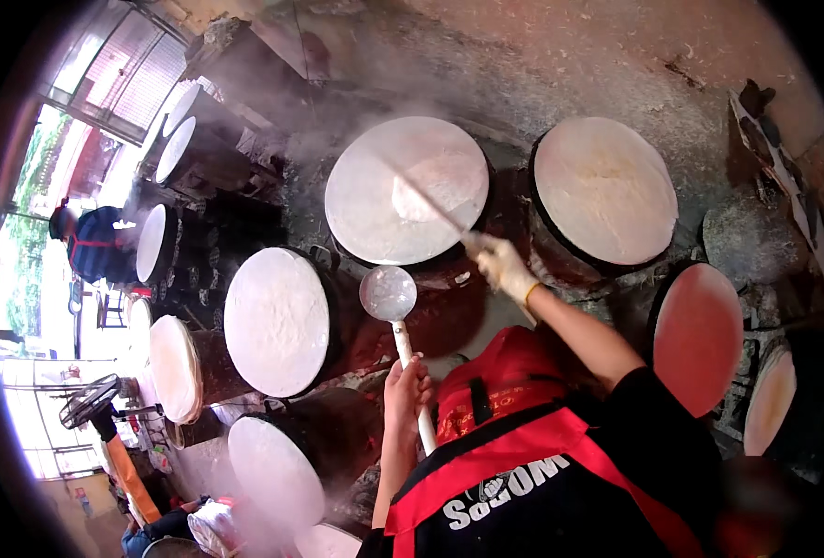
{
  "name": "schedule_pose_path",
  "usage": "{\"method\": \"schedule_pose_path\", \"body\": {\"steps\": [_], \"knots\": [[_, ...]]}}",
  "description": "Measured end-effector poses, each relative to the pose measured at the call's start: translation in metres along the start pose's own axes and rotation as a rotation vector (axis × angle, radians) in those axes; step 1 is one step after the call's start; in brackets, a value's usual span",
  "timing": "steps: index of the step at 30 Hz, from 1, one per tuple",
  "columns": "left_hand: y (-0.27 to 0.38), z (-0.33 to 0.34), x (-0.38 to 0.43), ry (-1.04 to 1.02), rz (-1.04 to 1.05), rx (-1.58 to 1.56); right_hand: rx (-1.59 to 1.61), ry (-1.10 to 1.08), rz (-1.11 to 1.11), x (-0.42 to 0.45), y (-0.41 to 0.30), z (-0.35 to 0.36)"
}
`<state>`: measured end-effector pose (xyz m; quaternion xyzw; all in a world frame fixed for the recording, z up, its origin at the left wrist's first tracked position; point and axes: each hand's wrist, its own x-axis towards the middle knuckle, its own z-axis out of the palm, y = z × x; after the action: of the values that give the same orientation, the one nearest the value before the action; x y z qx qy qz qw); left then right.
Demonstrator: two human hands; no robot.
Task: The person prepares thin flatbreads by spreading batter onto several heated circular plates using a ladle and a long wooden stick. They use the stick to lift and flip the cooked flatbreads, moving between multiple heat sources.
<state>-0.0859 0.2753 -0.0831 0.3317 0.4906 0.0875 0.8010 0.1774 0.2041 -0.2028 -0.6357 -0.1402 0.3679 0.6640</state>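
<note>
My left hand (407, 383) is closed around the pale handle of a metal ladle (388, 293), its round bowl held up near the front edge of a round cloth-topped steamer (363, 202). In my right hand (501, 268), which wears a light glove, is a thin stick (422, 192). The stick slants over the steamer's white top and looks blurred. Beneath it a rounded whitish patch (422, 202), perhaps batter or a thin sheet, lies on the cloth. Whether the stick touches that patch I cannot tell. Steam drifts above the far side.
Another steamer (603, 188) stands to the right, beside a red round surface (697, 342). More steamers (277, 324) line the left, one steaming heavily (276, 474). A stack of round sheets (175, 370), a fan (91, 403) and a person (98, 244) are farther left.
</note>
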Motion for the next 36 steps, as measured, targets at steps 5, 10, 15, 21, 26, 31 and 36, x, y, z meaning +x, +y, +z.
{"method": "schedule_pose_path", "body": {"steps": [5, 10, 15, 21, 26, 31, 36], "knots": [[0.0, 0.003, 0.005, -0.009, -0.008, 0.049, -0.129, 0.042, 0.043, 0.014, -0.039, -0.039], [0.019, 0.001, 0.055, -0.04, 0.114, 0.105, -0.23, -0.169, 0.187, -0.055, -0.031, -0.043], [0.053, 0.024, 0.126, -0.013, 0.261, 0.293, -0.175, 0.227, 0.082, -0.058, 0.009, -0.052], [0.043, 0.044, 0.165, -0.142, 0.019, -0.045, 0.229, -0.176, 0.41, -0.076, 0.021, 0.013], [0.102, 0.04, 0.047, -0.301, -0.041, -0.107, 0.082, -0.003, 0.25, -0.067, -0.038, -0.019], [0.113, 0.007, 0.046, -0.369, -0.508, -0.467, -0.51, 0.247, -0.412, -0.063, 0.024, -0.014], [0.073, -0.043, 0.032, -0.249, -0.211, -0.133, -0.518, 0.006, -0.054, -0.116, -0.003, 0.025]]}}
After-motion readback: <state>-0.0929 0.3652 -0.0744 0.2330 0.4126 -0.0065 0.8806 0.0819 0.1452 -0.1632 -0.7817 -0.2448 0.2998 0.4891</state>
